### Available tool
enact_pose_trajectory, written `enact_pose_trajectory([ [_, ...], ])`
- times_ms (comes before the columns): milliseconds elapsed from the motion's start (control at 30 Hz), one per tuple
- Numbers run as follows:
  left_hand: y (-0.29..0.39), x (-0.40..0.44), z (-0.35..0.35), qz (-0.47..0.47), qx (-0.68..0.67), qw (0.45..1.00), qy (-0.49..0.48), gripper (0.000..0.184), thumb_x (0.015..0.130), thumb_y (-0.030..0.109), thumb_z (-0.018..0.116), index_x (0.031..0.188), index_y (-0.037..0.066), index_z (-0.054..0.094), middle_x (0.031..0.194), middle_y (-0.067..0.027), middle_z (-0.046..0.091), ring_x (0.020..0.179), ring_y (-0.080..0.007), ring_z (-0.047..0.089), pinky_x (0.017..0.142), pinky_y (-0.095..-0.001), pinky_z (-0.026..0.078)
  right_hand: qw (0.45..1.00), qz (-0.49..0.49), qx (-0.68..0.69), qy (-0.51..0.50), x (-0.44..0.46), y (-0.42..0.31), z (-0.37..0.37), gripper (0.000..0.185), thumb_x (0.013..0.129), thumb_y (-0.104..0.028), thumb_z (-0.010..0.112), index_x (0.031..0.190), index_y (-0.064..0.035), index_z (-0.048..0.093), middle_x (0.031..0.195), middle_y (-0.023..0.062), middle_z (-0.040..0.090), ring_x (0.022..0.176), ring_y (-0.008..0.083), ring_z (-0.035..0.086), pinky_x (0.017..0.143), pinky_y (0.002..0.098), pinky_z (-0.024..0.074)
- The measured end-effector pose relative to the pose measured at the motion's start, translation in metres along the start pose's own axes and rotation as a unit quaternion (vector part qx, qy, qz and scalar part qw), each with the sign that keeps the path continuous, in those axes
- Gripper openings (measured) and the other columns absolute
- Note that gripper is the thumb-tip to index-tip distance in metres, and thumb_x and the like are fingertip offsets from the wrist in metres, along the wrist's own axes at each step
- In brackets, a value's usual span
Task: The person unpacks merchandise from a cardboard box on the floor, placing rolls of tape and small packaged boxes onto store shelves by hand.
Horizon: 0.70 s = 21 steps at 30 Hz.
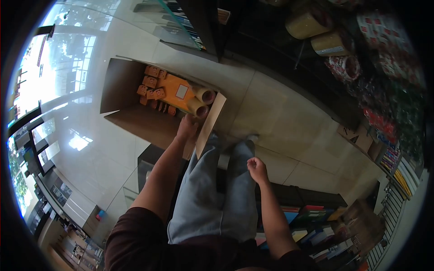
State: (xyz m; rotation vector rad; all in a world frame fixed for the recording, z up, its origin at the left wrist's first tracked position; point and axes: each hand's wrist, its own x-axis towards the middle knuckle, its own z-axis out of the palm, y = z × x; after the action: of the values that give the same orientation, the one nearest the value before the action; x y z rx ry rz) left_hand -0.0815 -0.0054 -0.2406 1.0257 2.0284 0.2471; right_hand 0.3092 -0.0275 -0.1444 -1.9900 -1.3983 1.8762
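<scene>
Tape roll [195,107] lies in a box [142,124], open end toward the flap [211,124], just beyond the nearer left hand [186,127], finger grip unclear; right hand [257,170] curled closed, apart.

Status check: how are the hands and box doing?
Left hand at tape rolls in open box. Right hand curled by trouser leg. Flap close beside left hand.

The left arm [162,178] stretches well forward, the left hand [186,127] at its end with its grip hard to make out; the right arm [274,217] reaches less far, the right hand [257,170] curled into a loose fist
</scene>
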Motion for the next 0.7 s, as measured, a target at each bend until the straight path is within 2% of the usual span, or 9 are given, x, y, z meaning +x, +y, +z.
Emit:
enact_pose_trajectory([
  [133, -0.02, 0.051, 0.047, -0.051, -0.006, 0.997, 0.059, 0.082, 0.075, 0.04, 0.075, 0.133, -0.002, 0.036, 0.126, -0.0299, 0.046, 0.117, -0.0449, 0.048, 0.097, -0.0474, 0.042, 1.0, 0.018, 0.001, -0.004, 0.02, 0.019, 0.014, 0.01, 0.085, -0.009, 0.062, 0.094, -0.0048, 0.063, 0.079, 0.0028, 0.064, 0.068, 0.0101, 0.059, 0.066, 0.0264, 0.0489],
  [167, -0.025, 0.058, 0.054, -0.032, -0.013, 0.997, 0.064, 0.095, 0.071, 0.044, 0.08, 0.135, -0.004, 0.03, 0.129, -0.0305, 0.04, 0.117, -0.0466, 0.047, 0.097, -0.0472, 0.043, 1.0, 0.027, 0.003, -0.008, 0.024, 0.023, 0.016, 0.01, 0.085, -0.009, 0.062, 0.094, -0.0047, 0.063, 0.079, 0.0028, 0.064, 0.068, 0.01, 0.059, 0.066, 0.0263, 0.049],
  [267, -0.027, 0.075, 0.073, 0.011, -0.003, 0.996, 0.085, 0.098, 0.069, 0.04, 0.083, 0.135, -0.005, 0.027, 0.131, -0.0293, 0.037, 0.119, -0.046, 0.044, 0.098, -0.0465, 0.042, 1.0, 0.031, -0.004, -0.002, 0.032, 0.025, 0.017, 0.009, 0.086, -0.009, 0.062, 0.094, -0.0048, 0.062, 0.079, 0.0027, 0.064, 0.069, 0.01, 0.06, 0.066, 0.0266, 0.0492],
  [300, -0.044, 0.084, 0.087, 0.023, -0.013, 0.995, 0.098, 0.1, 0.066, 0.038, 0.086, 0.135, -0.005, 0.027, 0.132, -0.0263, 0.036, 0.122, -0.0454, 0.041, 0.099, -0.0474, 0.042, 0.999, 0.031, -0.008, 0.002, 0.031, 0.024, 0.016, 0.009, 0.086, -0.008, 0.062, 0.095, -0.0049, 0.062, 0.079, 0.0027, 0.064, 0.069, 0.0101, 0.06, 0.066, 0.0267, 0.0493],
  [367, -0.067, 0.096, 0.1, 0.058, 0.046, 0.993, 0.094, 0.101, 0.065, 0.037, 0.086, 0.135, -0.005, 0.027, 0.132, -0.0264, 0.037, 0.123, -0.0453, 0.039, 0.1, -0.0481, 0.041, 0.999, 0.039, -0.003, 0.003, 0.033, 0.029, 0.016, 0.008, 0.087, -0.009, 0.062, 0.094, -0.0048, 0.062, 0.079, 0.0026, 0.063, 0.069, 0.0104, 0.06, 0.066, 0.0269, 0.0494],
  [467, -0.084, 0.107, 0.105, 0.065, -0.006, 0.994, 0.083, 0.096, 0.067, 0.032, 0.085, 0.135, -0.005, 0.028, 0.131, -0.0277, 0.041, 0.122, -0.0448, 0.042, 0.099, -0.047, 0.042, 0.999, 0.035, -0.022, -0.005, 0.03, 0.029, 0.008, 0.008, 0.088, -0.01, 0.062, 0.094, -0.0048, 0.062, 0.08, 0.0035, 0.064, 0.07, 0.0114, 0.061, 0.067, 0.0278, 0.0499],
  [567, -0.105, 0.125, 0.116, 0.052, 0.023, 0.998, 0.037, 0.088, 0.071, 0.034, 0.082, 0.134, -0.005, 0.033, 0.126, -0.0297, 0.051, 0.117, -0.0433, 0.051, 0.095, -0.0463, 0.045, 0.998, 0.039, -0.039, -0.009, 0.027, 0.025, 0.002, 0.009, 0.087, -0.01, 0.063, 0.093, -0.0047, 0.062, 0.082, 0.0049, 0.066, 0.071, 0.0132, 0.063, 0.068, 0.0288, 0.0507],
  [667, -0.059, 0.107, 0.075, -0.084, 0.003, 0.996, -0.019, 0.077, 0.076, 0.039, 0.076, 0.13, -0.003, 0.042, 0.118, -0.028, 0.059, 0.11, -0.0412, 0.059, 0.089, -0.0454, 0.049, 0.999, 0.022, -0.028, 0.005, 0.022, 0.022, -0.003, 0.009, 0.086, -0.01, 0.063, 0.093, -0.0048, 0.063, 0.082, 0.0053, 0.066, 0.071, 0.014, 0.064, 0.068, 0.0291, 0.051],
  [700, -0.051, 0.102, 0.066, -0.097, 0.006, 0.995, -0.024, 0.075, 0.076, 0.039, 0.076, 0.129, -0.003, 0.043, 0.118, -0.027, 0.06, 0.11, -0.0405, 0.059, 0.089, -0.0449, 0.05, 0.999, 0.017, -0.027, 0.007, 0.019, 0.017, -0.005, 0.01, 0.086, -0.01, 0.063, 0.093, -0.0047, 0.063, 0.082, 0.0055, 0.066, 0.072, 0.0142, 0.064, 0.068, 0.0291, 0.051],
])
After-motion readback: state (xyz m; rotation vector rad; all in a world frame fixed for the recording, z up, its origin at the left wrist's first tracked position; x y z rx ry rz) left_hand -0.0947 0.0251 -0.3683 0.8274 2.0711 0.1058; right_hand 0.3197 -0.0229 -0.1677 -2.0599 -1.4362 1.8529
